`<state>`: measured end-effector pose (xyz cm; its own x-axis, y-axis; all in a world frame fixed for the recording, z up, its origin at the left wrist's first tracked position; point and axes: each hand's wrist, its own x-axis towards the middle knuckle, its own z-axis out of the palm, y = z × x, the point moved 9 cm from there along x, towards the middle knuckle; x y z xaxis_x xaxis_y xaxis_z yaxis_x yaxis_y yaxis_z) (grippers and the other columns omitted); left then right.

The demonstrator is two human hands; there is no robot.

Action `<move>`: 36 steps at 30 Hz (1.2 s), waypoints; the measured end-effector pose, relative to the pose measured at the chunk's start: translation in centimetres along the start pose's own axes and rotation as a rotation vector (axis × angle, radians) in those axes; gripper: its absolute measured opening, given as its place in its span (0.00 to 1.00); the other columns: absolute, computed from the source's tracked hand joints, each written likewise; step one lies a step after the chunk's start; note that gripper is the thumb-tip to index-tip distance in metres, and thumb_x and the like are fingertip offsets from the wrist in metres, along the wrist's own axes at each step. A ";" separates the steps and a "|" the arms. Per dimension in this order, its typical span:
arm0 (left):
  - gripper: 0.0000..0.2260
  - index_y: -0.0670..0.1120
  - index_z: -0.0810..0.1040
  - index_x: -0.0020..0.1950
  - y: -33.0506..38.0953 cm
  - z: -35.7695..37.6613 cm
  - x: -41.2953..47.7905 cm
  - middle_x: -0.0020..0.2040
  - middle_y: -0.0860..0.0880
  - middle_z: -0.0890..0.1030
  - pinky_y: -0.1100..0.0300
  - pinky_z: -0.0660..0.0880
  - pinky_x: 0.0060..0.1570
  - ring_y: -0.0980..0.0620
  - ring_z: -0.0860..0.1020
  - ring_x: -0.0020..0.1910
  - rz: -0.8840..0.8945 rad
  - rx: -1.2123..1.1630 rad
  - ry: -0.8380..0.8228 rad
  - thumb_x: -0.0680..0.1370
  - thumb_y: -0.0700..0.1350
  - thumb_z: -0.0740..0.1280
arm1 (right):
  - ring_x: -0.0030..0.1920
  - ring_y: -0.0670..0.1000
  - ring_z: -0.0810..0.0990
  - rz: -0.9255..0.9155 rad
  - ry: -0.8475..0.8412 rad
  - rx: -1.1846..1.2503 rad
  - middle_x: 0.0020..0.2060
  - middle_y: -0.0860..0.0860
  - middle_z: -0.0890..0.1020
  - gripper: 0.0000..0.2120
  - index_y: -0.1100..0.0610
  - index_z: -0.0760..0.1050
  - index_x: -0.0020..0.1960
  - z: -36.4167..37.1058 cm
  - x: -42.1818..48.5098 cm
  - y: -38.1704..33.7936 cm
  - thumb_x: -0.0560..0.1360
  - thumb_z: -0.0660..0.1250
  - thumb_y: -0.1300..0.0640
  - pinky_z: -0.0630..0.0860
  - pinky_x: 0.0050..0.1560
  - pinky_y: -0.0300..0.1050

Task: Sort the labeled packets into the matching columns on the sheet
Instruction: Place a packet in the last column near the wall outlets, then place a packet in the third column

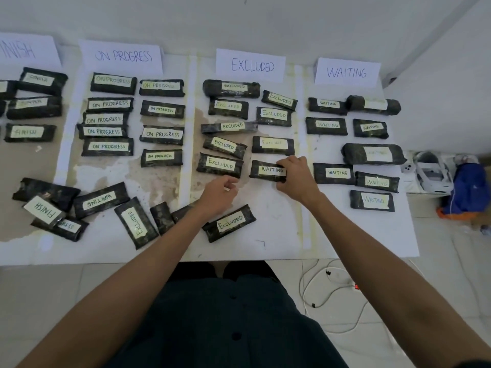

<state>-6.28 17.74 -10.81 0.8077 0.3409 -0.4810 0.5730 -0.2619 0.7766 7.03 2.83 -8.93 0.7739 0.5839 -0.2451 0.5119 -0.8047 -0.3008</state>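
A white cable [332, 290] is lying looped on the tiled floor at 5 o'clock, just off the near edge of the sheet [279, 235]. On the sheet, a loose EXCLUDED packet [229, 223] is lying tilted at 5 o'clock of the left hand [218, 195], whose fingers are hanging loosely curled and holding nothing. A heap of unsorted packets [101, 200] is sprawling at 8 o'clock. At 2 o'clock of the left hand, the right hand [295, 176] is gripping the right end of the WAITING packet [265, 170], fingers [284, 162] curling over its far edge and thumb at its near edge. That packet is sitting at the near right of the EXCLUDED column, with the WAITING column at its 3 o'clock. Farthest back, the EXCLUDED card [251, 65] and WAITING card [346, 72] are heading their columns at 12 and 1 o'clock.
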 end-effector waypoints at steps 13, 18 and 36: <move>0.13 0.47 0.74 0.63 2.5 0.9 -1.2 0.53 0.50 0.76 0.59 0.75 0.45 0.55 0.75 0.45 0.072 0.058 -0.012 0.79 0.42 0.61 | 0.55 0.59 0.68 -0.125 0.006 0.009 0.55 0.56 0.75 0.25 0.60 0.73 0.63 -1.2 -2.2 -1.3 0.67 0.71 0.59 0.71 0.57 0.51; 0.14 0.48 0.73 0.64 4.3 4.3 -2.9 0.56 0.49 0.75 0.61 0.72 0.48 0.53 0.74 0.46 0.157 0.148 -0.094 0.79 0.43 0.61 | 0.55 0.59 0.69 -0.072 -0.018 -0.014 0.55 0.57 0.74 0.26 0.60 0.72 0.64 -1.6 -5.9 2.4 0.67 0.71 0.60 0.71 0.59 0.52; 0.19 0.47 0.67 0.69 5.2 15.2 -1.8 0.69 0.45 0.68 0.50 0.66 0.66 0.44 0.64 0.68 0.219 0.417 -0.261 0.78 0.43 0.60 | 0.56 0.61 0.70 0.078 -0.081 -0.163 0.56 0.61 0.74 0.23 0.64 0.73 0.61 -1.1 -8.0 13.8 0.68 0.72 0.63 0.69 0.59 0.51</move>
<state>-2.63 2.04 -12.07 0.8919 0.0161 -0.4519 0.3505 -0.6560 0.6685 8.31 -13.09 -10.09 0.7843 0.5207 -0.3372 0.5104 -0.8506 -0.1262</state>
